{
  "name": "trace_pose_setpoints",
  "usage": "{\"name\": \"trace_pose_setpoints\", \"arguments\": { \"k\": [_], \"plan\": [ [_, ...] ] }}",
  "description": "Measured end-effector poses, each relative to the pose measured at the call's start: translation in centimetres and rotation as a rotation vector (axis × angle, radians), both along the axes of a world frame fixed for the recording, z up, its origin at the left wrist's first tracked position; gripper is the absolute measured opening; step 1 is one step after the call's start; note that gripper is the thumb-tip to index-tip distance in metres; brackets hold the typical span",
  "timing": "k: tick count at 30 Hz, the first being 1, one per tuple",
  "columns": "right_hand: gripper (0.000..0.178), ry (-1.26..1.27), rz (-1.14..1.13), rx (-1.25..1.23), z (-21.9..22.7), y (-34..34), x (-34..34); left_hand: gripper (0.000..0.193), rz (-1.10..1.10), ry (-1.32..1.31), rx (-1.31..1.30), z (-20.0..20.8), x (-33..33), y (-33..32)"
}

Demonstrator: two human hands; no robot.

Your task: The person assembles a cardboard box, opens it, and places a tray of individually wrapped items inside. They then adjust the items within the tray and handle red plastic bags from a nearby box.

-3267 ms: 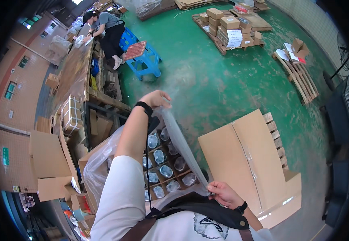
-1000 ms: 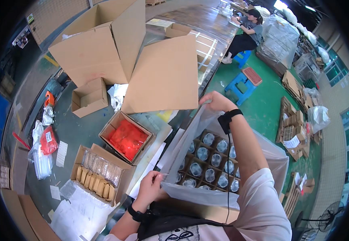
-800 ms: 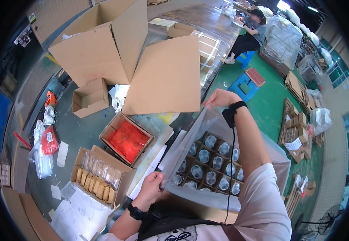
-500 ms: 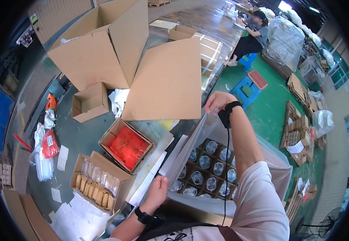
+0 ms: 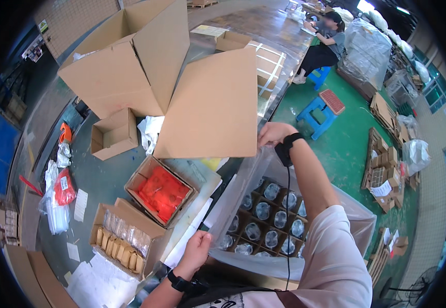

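Observation:
A large carton in front of me is lined with a translucent plastic bag (image 5: 354, 226). Inside it, a cardboard divider (image 5: 260, 239) parts several clear, rounded pieces (image 5: 262, 210), one to a cell; they look like glass or plastic cups. My right hand (image 5: 276, 133), at the far left corner of the carton, is closed in a pinch on the bag's edge. My left hand (image 5: 198, 248) is closed at the near left corner, with the bag's edge running into its fingers. Part of the divider is hidden behind my right forearm.
On the table left of the carton stand a small box with a red plastic bag (image 5: 164, 189) and a box of wrapped pieces (image 5: 120, 241). Beyond rise a cardboard flap (image 5: 210, 108) and a tall open carton (image 5: 110, 77). A blue stool (image 5: 319, 115) and a seated person (image 5: 325, 41) are at the right.
My right hand has come slightly down and left, pulling the bag's edge outward at the carton's left side. My left hand has stayed nearly in place, still closed.

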State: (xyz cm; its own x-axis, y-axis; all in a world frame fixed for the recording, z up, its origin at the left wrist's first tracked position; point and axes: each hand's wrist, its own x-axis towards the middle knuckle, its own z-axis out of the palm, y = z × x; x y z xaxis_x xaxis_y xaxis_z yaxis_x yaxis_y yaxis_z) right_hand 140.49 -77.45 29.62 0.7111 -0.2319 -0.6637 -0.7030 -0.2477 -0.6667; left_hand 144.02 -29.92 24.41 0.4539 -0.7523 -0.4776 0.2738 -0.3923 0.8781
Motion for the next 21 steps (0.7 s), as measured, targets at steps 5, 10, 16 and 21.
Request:
{"name": "trace_pose_setpoints", "arguments": {
  "k": [5, 10, 16, 21],
  "plan": [
    [0.027, -0.169, 0.131, -0.811, -2.1, 2.3, -1.3, 0.019, -0.088, 0.212, 0.112, 3.5, 1.3, 1.2],
    [0.022, -0.520, 0.168, -0.678, 7.5, 16.0, -4.1, 0.015, -0.070, 0.290, 0.147, 3.6, 2.3, 6.4],
    [0.049, -0.061, 0.449, -0.229, 0.5, 35.6, -18.1, 0.013, -0.146, 0.431, 0.107, 1.8, 2.0, 5.9],
    [0.024, 0.101, 0.444, -0.056, -1.6, 44.2, -24.6, 0.019, -0.121, -0.075, 0.003, -1.1, 0.1, 6.5]
  ]
}}
